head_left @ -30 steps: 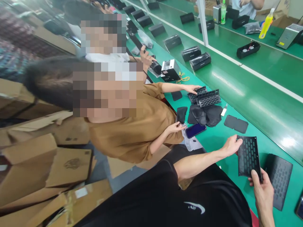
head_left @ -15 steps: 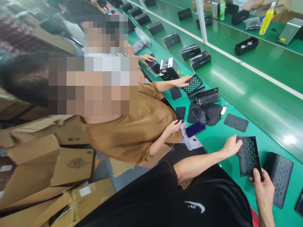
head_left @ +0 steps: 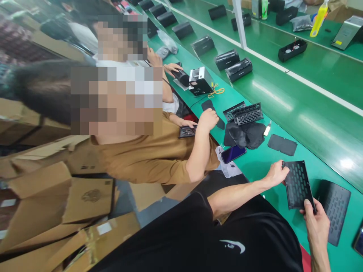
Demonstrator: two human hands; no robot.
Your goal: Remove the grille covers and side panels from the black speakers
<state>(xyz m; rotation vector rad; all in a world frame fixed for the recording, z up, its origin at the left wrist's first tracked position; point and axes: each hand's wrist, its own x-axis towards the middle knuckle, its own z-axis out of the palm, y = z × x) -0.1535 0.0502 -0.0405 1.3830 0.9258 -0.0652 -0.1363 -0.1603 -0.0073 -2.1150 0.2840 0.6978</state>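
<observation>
- Black plastic panel (head_left: 299, 185), slotted all over, is held up above the table between two bare hands, one at each of two opposite corners.
- Left hand (head_left: 276, 174): thumb and fingers closed in a pinch on the panel's upper left corner; some fingertips are hidden.
- Right hand (head_left: 317, 223): thumb on the panel's face at the lower right corner, fingers curled round behind the edge, leaving no gap apart from the panel's own thickness.
- Just beyond the right hand, a curved grille (head_left: 337, 211) with similar slots lies on the green table (head_left: 255, 164); a dark phone-like object (head_left: 359, 241) is cut off by the picture's edge.
- Farther along from the left hand, a flat black sheet (head_left: 282, 144) lies alone, with a small white bottle (head_left: 267, 129) near it.
- Next comes a heap of black cloth (head_left: 245, 136), two slotted covers (head_left: 248, 113) just behind it, and a phone (head_left: 234, 154) beside a clear plastic bag (head_left: 230, 170).
- To the left sits a co-worker in a brown shirt (head_left: 147, 158), one hand (head_left: 189, 123) on another slotted piece (head_left: 187, 131), the other (head_left: 208, 120) over a dark strip (head_left: 220, 120).
- Past them stands a boxy device (head_left: 201, 81) with a yellow cord (head_left: 217, 90) beside it.
- Dark speaker cases (head_left: 238, 70) line the long green surface beyond; open cardboard boxes (head_left: 87, 198) fill the floor at left.
</observation>
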